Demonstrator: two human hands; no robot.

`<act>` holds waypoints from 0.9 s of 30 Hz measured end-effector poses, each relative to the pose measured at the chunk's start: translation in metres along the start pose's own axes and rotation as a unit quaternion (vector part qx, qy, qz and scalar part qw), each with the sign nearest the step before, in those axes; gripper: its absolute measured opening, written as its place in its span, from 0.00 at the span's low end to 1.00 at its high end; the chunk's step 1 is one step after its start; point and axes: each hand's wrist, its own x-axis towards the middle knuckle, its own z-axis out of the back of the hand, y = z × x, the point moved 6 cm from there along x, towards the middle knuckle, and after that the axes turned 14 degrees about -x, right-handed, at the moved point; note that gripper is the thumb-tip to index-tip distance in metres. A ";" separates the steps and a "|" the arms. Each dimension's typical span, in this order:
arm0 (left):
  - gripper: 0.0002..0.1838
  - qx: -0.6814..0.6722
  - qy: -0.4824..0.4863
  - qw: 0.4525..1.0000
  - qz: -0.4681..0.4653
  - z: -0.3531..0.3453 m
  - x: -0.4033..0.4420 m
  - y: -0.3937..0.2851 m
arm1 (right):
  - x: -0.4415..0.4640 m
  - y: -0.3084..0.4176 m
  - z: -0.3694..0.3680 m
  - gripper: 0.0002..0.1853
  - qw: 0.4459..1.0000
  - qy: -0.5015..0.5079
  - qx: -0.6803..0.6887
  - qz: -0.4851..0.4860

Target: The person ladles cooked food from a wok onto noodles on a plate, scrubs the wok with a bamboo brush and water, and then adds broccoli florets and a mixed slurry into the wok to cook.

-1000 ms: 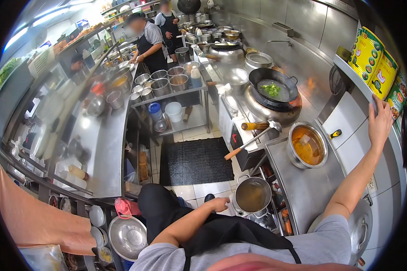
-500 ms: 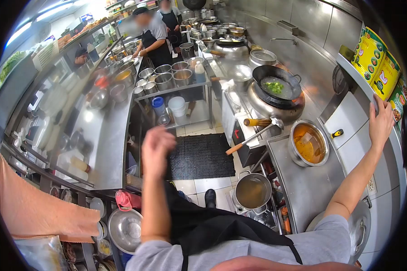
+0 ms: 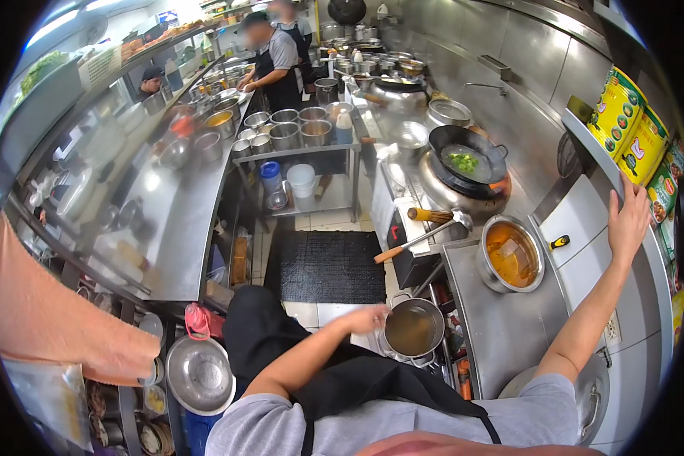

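My left hand (image 3: 367, 319) is low in front of my apron, just left of a pot of murky brownish liquid (image 3: 413, 328). Motion blurs its fingers, so their grip and any contact with the pot's handle cannot be made out. On the right, my right hand (image 3: 629, 220) rests against the edge of a wall shelf (image 3: 594, 144), fingers stretched upward and apart. Beside those fingers stand yellow packages (image 3: 641, 144) and a green labelled package (image 3: 663, 188).
A wok (image 3: 463, 156) with green vegetables sits on a burner, a ladle (image 3: 422, 237) beside it. A pot of orange liquid (image 3: 511, 254) stands on the right counter. A black mat (image 3: 327, 266) covers the floor ahead. Two co-workers (image 3: 273, 64) stand farther back.
My left hand has swung down and right, from above the mat to beside the pot. My right hand has slid slightly down and left along the shelf edge. A bent leg now shows.
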 end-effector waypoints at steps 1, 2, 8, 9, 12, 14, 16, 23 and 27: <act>0.23 0.014 -0.082 0.996 0.013 0.027 -0.007 -0.010 | -0.001 0.000 0.000 0.23 1.000 -0.005 -0.009 -0.009; 0.23 0.043 -0.110 0.993 0.004 0.049 -0.002 0.015 | 0.000 0.003 0.002 0.23 1.000 -0.003 -0.009 -0.008; 0.19 0.002 -0.279 0.959 -0.040 0.207 -0.064 -0.058 | -0.002 -0.006 0.005 0.23 0.999 0.020 0.011 0.026; 0.20 -0.070 -0.325 0.942 -0.042 0.230 -0.072 -0.061 | -0.002 -0.006 0.009 0.24 0.998 0.027 0.020 0.044; 0.21 -0.203 -0.424 0.881 -0.056 0.261 -0.093 -0.092 | -0.003 -0.005 0.015 0.25 0.996 0.052 0.042 0.059; 0.20 -0.219 -0.428 0.874 -0.074 0.256 -0.087 -0.097 | -0.003 -0.005 0.014 0.25 0.994 0.066 0.030 0.079; 0.18 -0.227 -0.432 0.868 -0.092 0.229 -0.073 -0.099 | -0.004 -0.005 0.014 0.25 0.995 0.061 0.023 0.077; 0.25 0.250 0.166 0.942 0.151 -0.031 -0.019 0.016 | -0.006 -0.001 0.015 0.20 1.000 0.003 -0.004 0.004; 0.27 0.139 0.316 0.936 0.066 -0.114 0.011 0.074 | -0.003 -0.002 0.007 0.21 1.000 -0.005 -0.002 -0.019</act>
